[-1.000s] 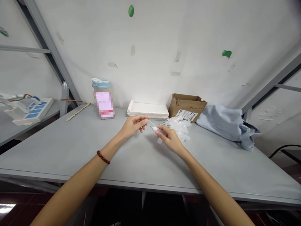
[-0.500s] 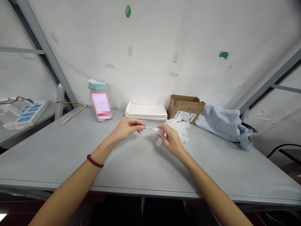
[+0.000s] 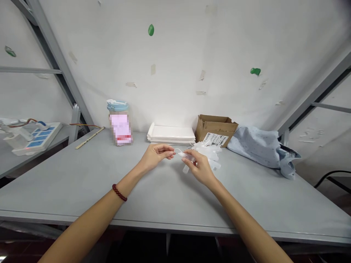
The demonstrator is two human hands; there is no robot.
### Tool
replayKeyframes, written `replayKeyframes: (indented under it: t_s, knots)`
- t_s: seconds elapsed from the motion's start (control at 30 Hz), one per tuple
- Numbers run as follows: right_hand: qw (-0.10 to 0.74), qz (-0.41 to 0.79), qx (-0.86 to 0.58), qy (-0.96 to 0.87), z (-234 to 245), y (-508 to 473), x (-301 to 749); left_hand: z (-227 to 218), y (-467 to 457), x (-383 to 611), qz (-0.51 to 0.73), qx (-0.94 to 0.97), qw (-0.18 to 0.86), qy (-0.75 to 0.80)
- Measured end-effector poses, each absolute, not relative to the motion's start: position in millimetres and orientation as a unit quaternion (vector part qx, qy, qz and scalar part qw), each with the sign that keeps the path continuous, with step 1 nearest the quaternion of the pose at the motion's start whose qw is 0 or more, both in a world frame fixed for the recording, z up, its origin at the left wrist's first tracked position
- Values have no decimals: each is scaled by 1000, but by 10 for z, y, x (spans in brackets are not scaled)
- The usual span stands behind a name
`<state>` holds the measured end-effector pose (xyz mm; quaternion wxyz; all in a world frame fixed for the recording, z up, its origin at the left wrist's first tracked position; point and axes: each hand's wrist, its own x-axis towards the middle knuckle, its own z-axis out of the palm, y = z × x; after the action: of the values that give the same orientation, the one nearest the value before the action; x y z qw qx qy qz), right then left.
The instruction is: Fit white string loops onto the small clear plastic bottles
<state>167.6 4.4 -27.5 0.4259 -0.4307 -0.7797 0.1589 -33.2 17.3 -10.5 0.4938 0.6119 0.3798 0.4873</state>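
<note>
Between the fingers of my right hand (image 3: pixel 199 165) is a small translucent plastic bottle (image 3: pixel 189 156), its white tip pointing left. A thin white cord (image 3: pixel 177 149) arches from the tip to my left hand (image 3: pixel 158 155), whose thumb and fingers pinch the free end. Both hands are held above the table, a short gap apart. Beside and behind my right hand lies a pile of similar translucent pieces (image 3: pixel 214 156), partly hidden by the hand. My left wrist carries a dark red beaded bracelet (image 3: pixel 119 192).
A stack of white envelopes (image 3: pixel 172 133) and an open cardboard box (image 3: pixel 215 124) stand by the wall. Light blue cloth (image 3: pixel 255 148) lies at right. At left are a blue-lidded cup (image 3: pixel 117 106), a phone-like pink panel (image 3: pixel 120 128), a thin strip (image 3: pixel 90 138) and a power strip (image 3: pixel 38 138).
My left hand has come closer to my right, and the cord that ran straight between them now bows upward. The whole scene sits lower as the camera has tilted up.
</note>
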Motion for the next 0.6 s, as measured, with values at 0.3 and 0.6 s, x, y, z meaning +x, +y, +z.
replayKeyframes:
  t_s: [0.3, 0.6]
  knots:
    - [419, 167, -434, -780, -252, 30, 1668, -89, 162, -329, 477, 611, 494, 394]
    - [422, 190, -438, -770, -240, 20, 1665, -120, 172, -355, 470, 627, 483, 390]
